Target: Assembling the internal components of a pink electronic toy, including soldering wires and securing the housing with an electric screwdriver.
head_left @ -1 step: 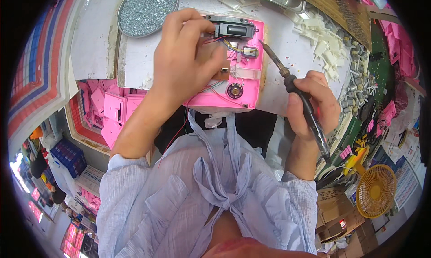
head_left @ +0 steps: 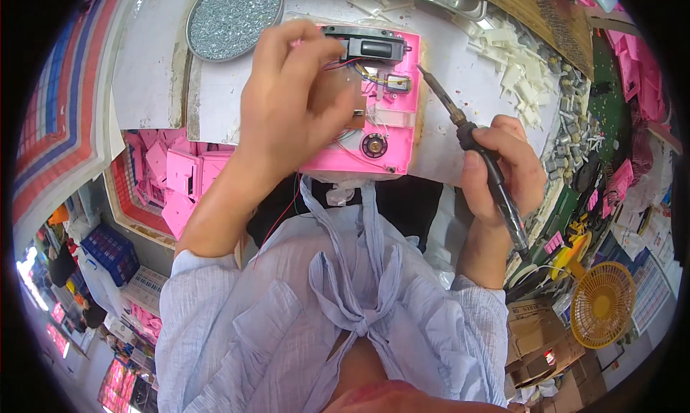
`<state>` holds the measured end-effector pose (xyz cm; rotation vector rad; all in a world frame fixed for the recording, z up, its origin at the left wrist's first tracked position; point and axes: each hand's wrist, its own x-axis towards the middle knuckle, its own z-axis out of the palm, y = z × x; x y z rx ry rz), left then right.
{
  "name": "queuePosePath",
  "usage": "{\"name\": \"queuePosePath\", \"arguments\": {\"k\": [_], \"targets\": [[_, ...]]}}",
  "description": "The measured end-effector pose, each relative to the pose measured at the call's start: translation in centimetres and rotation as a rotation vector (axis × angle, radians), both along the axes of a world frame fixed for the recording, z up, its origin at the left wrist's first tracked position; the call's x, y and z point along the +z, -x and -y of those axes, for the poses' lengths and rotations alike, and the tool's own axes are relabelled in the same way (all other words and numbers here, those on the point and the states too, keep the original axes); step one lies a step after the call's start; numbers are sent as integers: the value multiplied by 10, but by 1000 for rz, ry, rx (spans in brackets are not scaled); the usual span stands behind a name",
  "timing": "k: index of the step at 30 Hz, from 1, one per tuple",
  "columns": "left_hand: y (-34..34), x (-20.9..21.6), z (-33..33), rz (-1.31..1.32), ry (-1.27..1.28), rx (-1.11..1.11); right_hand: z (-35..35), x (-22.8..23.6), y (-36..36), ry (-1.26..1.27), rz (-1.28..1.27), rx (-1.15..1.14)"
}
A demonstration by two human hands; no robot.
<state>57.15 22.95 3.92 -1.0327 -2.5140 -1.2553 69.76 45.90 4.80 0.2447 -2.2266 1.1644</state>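
Note:
A pink plastic housing (head_left: 399, 138) lies open side up on the bench before me. In it sit a black module (head_left: 374, 48) along the far edge, a small rectangular part (head_left: 397, 83), a round speaker (head_left: 374, 145) and several thin coloured wires. Over the housing's left part hovers my left hand (head_left: 291, 100), thumb and fingers apart and curved, with its index fingertip by the black module's left end. It hides much of that side. My right hand (head_left: 507, 168) grips a soldering iron (head_left: 489, 161) by its dark handle. The iron's tip points at the housing's right edge.
A round tray (head_left: 236, 19) of small metal screws stands far left. White plastic pieces (head_left: 514, 68) and small metal parts (head_left: 571, 136) are heaped at right. Pink panels (head_left: 185, 172) fill a bin at lower left. A yellow fan (head_left: 602, 305) stands at lower right.
My left hand has shifted slightly left, its fingers a little lower over the housing. The soldering iron and my right hand are almost unmoved.

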Motion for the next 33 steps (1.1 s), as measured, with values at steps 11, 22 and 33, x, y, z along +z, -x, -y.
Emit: {"name": "queuePosePath", "arguments": {"k": [11, 22, 33], "targets": [[4, -13, -4, 249, 44, -405, 13, -8, -6, 208, 112, -105], [2, -2, -8, 604, 38, -247, 54, -27, 40, 153, 93, -57], [2, -13, 1, 280, 57, -474, 30, -9, 4, 101, 78, -59]]}}
